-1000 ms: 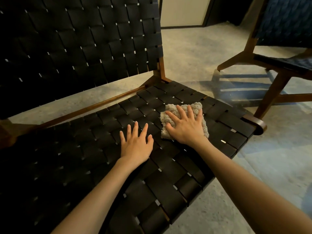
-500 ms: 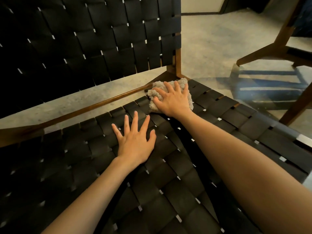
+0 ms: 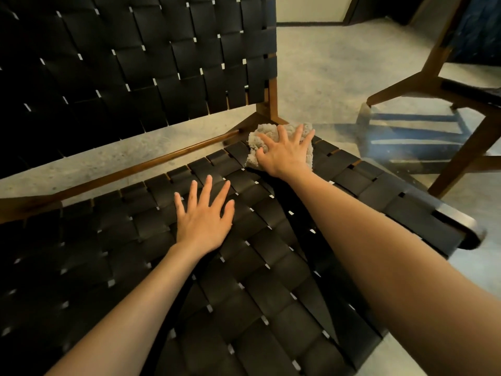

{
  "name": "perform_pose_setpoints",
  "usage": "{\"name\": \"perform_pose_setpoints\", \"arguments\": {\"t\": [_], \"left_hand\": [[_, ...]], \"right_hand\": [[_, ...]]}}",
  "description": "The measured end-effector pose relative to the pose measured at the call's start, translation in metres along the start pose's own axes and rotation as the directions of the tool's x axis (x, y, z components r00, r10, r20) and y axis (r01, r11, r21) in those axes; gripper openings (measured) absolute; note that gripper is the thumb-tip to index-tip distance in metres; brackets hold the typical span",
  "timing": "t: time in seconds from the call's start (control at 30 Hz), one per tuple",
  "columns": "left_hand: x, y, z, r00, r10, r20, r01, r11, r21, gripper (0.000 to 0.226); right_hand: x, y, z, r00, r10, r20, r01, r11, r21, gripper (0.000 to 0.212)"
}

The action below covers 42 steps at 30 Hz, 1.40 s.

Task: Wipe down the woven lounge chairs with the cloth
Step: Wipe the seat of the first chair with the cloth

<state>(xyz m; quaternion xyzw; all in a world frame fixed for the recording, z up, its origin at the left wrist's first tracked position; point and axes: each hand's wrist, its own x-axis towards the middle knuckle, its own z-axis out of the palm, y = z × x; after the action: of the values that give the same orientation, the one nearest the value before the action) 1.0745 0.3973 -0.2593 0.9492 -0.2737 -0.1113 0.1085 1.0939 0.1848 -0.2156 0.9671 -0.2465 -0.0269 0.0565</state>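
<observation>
The cloth [image 3: 263, 132] is a pale grey, fluffy, crumpled rag. It lies on the back right corner of the black woven chair [image 3: 265, 280] seat, just beside the wooden back post. The right hand [image 3: 284, 154] presses it down, grip spread and fingers straight. The left hand [image 3: 203, 221] rests flat mid-seat, grip also spread, holding nothing. A second ago the cloth lay nearer the seat's front right edge; it has since been pushed back into the corner, and the left hand has stayed put.
</observation>
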Motion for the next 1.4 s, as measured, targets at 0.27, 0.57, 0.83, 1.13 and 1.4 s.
{"name": "perform_pose_setpoints", "arguments": {"t": [0.27, 0.57, 0.83, 1.13, 1.4], "left_hand": [[-0.048, 0.025, -0.007, 0.991, 0.032, 0.134, -0.022, 0.997, -0.074, 0.052], [-0.099, 0.059, -0.020, 0.972, 0.087, 0.219, -0.059, 0.990, -0.131, 0.051], [-0.147, 0.071, -0.022, 0.960, 0.206, 0.190, -0.174, 0.969, -0.175, 0.049], [-0.186, 0.054, -0.033, 0.938, 0.274, 0.213, -0.234, 0.952, -0.196, 0.047], [-0.213, 0.027, -0.046, 0.929, 0.281, 0.240, -0.245, 0.954, -0.171, 0.047]], "right_hand": [[-0.091, 0.059, -0.017, 0.998, 0.060, -0.008, -0.060, 0.998, -0.031, 0.053], [-0.204, 0.132, -0.047, 0.966, 0.250, -0.059, -0.252, 0.968, -0.019, 0.052], [-0.239, 0.151, -0.051, 0.803, 0.582, -0.125, -0.493, 0.768, 0.409, 0.049], [-0.267, 0.110, -0.032, 0.698, 0.714, -0.048, -0.361, 0.410, 0.838, 0.047], [-0.311, 0.056, -0.024, 0.817, 0.576, 0.004, -0.359, 0.503, 0.786, 0.049]]}}
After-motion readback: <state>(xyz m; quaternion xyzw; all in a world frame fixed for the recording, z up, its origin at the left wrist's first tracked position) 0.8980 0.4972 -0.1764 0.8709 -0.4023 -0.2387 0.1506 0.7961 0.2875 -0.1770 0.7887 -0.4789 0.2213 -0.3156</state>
